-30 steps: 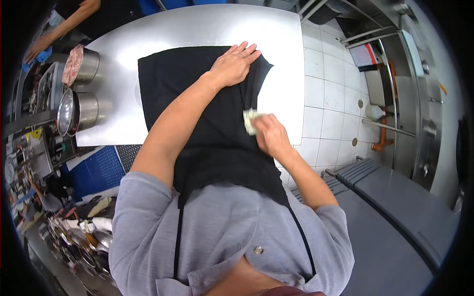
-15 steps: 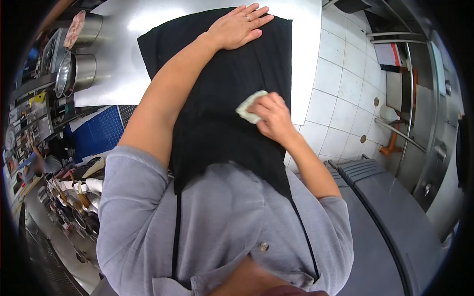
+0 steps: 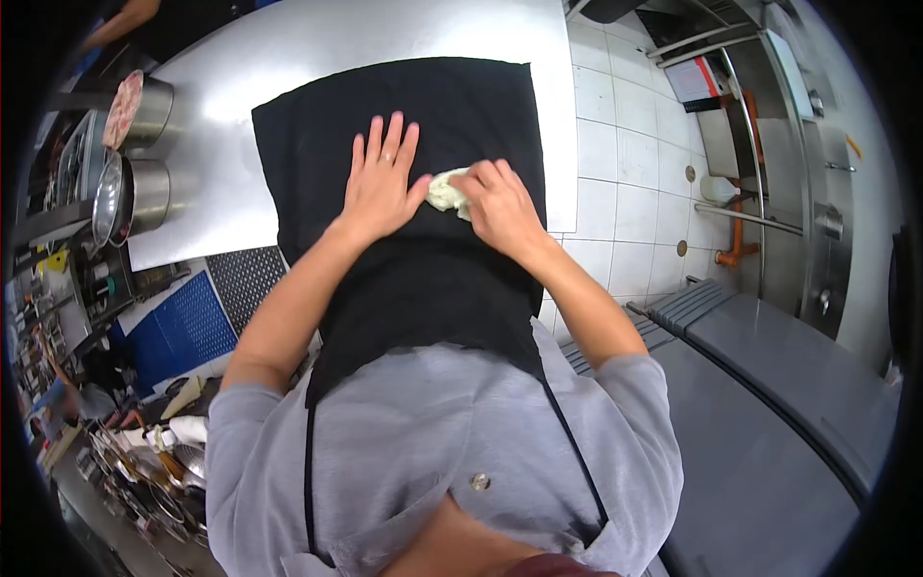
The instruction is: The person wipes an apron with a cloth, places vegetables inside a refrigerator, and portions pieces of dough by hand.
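A black apron (image 3: 452, 106), worn by me, has its lower part spread over the shiny metal table (image 3: 216, 183). On its middle my left hand (image 3: 380, 188) lies flat, fingers spread, a ring on one of them. Close to its thumb is a pale, crumpled cloth (image 3: 445, 192). My right hand (image 3: 500, 207) grips that cloth and presses it against the black fabric; the fingertips are partly hidden in its folds.
Two steel pots stand at the table's left edge: one with pinkish contents (image 3: 123, 108), one with a shiny rim (image 3: 144, 197). Right are white floor tiles (image 3: 615, 183) and grey lids (image 3: 731, 404). A blue perforated panel (image 3: 183, 327) lies left. Another person's arm (image 3: 120, 24) shows top left.
My left hand has drawn back from the apron's far edge to its middle. My right hand and the cloth have shifted slightly left, beside it. The camera view has shifted too.
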The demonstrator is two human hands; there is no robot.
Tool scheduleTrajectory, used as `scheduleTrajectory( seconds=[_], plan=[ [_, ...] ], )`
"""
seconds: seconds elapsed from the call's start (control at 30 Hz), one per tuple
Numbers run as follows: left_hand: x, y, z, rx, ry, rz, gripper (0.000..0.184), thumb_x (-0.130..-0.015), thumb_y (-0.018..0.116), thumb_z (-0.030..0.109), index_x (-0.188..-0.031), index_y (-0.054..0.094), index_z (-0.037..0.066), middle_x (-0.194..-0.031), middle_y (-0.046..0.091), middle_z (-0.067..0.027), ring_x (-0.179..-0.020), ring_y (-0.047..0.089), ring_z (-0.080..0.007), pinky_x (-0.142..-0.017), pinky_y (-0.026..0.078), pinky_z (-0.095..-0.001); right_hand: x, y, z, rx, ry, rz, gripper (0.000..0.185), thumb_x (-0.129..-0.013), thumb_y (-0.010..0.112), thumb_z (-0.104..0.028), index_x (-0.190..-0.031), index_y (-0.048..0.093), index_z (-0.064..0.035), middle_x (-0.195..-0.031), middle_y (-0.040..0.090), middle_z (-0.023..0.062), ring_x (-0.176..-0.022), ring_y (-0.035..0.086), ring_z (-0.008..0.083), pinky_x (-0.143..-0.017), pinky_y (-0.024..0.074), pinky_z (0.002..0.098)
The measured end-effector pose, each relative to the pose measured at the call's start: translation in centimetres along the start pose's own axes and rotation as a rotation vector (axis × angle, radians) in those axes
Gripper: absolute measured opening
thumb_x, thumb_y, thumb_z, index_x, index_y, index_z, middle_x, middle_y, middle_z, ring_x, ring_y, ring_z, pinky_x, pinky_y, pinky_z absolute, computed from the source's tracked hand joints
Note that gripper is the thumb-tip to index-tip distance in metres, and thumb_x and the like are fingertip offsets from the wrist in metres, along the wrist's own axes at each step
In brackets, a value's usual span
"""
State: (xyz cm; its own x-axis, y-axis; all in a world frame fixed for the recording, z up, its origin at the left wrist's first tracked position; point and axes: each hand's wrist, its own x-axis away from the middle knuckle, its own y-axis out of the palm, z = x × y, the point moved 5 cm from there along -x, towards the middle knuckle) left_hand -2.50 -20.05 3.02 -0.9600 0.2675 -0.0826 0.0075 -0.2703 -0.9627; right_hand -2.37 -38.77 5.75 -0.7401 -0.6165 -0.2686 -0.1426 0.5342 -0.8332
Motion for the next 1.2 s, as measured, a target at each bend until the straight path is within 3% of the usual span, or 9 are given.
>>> scheduleTrajectory(
  seconds=[0.1,0.23,0.33,0.43,0.53,0.7,0.93,1.07,1.2],
  plan=[
    [1.2,0.2,-0.3,-0.049,0.016,-0.048,0.076,-0.098,0.052,0.049,-0.159,0.026,0.013,-0.166,0.019,-0.0150,-0.153,0.016,-0.0394,-0.121,0.015,-0.0570,-2.2,-0.9,6.2,0.248,0.039,0.247,0.031,-0.072,0.061,0.004,-0.101,0.068,-0.0061,-0.091,0.057,0.0139,-0.085,0.056,0.0344,-0.073,0.0495,0.0440],
    [0.6,0.1,-1.3,-0.057,0.029,-0.017,0.075,-0.098,0.051,0.052,-0.160,0.026,0.017,-0.167,0.019,-0.0121,-0.154,0.016,-0.0371,-0.122,0.015,-0.0567,-4.1,-6.7,14.6,0.458,0.406,0.209,0.022,-0.078,0.065,-0.005,-0.100,0.071,-0.0032,-0.097,0.063,0.0176,-0.091,0.060,0.0370,-0.080,0.0537,0.0479],
    [-0.1,0.2,-1.7,-0.079,0.024,0.014,0.076,-0.098,0.053,0.052,-0.160,0.027,0.017,-0.167,0.020,-0.0120,-0.153,0.017,-0.0372,-0.122,0.017,-0.0559,-5.3,-7.0,10.6,0.364,0.315,0.212,0.020,-0.077,0.065,-0.005,-0.096,0.069,-0.0016,-0.097,0.064,0.0189,-0.092,0.060,0.0380,-0.081,0.0532,0.0474],
    [-0.7,0.1,-1.9,-0.087,0.049,0.029,0.075,-0.097,0.053,0.051,-0.159,0.028,0.017,-0.166,0.022,-0.0119,-0.153,0.019,-0.0366,-0.122,0.018,-0.0548,-4.0,-1.1,0.5,0.213,-0.085,0.172,0.018,-0.070,0.066,-0.001,-0.087,0.068,-0.0057,-0.090,0.061,0.0166,-0.087,0.059,0.0353,-0.078,0.0521,0.0427],
    [-0.8,-0.1,-2.2,-0.064,0.086,0.032,0.072,-0.098,0.054,0.050,-0.159,0.030,0.020,-0.166,0.024,-0.0106,-0.152,0.021,-0.0357,-0.122,0.018,-0.0536,-1.7,0.0,4.2,0.222,-0.015,0.230,0.027,-0.072,0.065,0.000,-0.096,0.072,-0.0097,-0.090,0.058,0.0134,-0.087,0.059,0.0337,-0.077,0.0526,0.0428],
    [-0.6,-0.2,-2.1,-0.063,0.112,0.027,0.068,-0.098,0.054,0.048,-0.158,0.032,0.023,-0.166,0.026,-0.0081,-0.152,0.022,-0.0350,-0.122,0.019,-0.0528,-1.5,-8.6,14.4,0.501,0.468,0.204,0.028,-0.078,0.061,-0.005,-0.103,0.074,-0.0051,-0.093,0.065,0.0190,-0.091,0.063,0.0381,-0.079,0.0540,0.0484],
    [-0.9,-0.2,-1.9,-0.069,0.113,0.018,0.069,-0.098,0.055,0.046,-0.158,0.032,0.021,-0.166,0.024,-0.0100,-0.152,0.020,-0.0363,-0.122,0.018,-0.0536,-3.6,-3.9,5.3,0.154,0.218,0.349,0.035,-0.072,0.069,-0.005,-0.106,0.068,-0.0043,-0.100,0.062,0.0164,-0.095,0.059,0.0350,-0.081,0.0520,0.0450],
    [-0.6,-0.4,-1.8,-0.058,0.120,-0.018,0.069,-0.097,0.056,0.044,-0.158,0.033,0.019,-0.166,0.023,-0.0110,-0.153,0.019,-0.0364,-0.122,0.018,-0.0540,-4.4,1.8,-1.1,0.171,-0.042,0.123,0.032,-0.074,0.066,-0.007,-0.105,0.069,-0.0100,-0.102,0.060,0.0122,-0.093,0.057,0.0331,-0.074,0.0515,0.0441],
    [0.2,-0.4,-1.6,-0.026,0.145,-0.034,0.069,-0.096,0.057,0.041,-0.157,0.034,0.019,-0.166,0.025,-0.0098,-0.152,0.020,-0.0362,-0.122,0.017,-0.0534,-4.7,-0.4,6.6,0.424,0.148,0.166,0.034,-0.075,0.065,-0.007,-0.107,0.072,-0.0116,-0.106,0.063,0.0111,-0.098,0.058,0.0341,-0.077,0.0513,0.0448]
  ],
)
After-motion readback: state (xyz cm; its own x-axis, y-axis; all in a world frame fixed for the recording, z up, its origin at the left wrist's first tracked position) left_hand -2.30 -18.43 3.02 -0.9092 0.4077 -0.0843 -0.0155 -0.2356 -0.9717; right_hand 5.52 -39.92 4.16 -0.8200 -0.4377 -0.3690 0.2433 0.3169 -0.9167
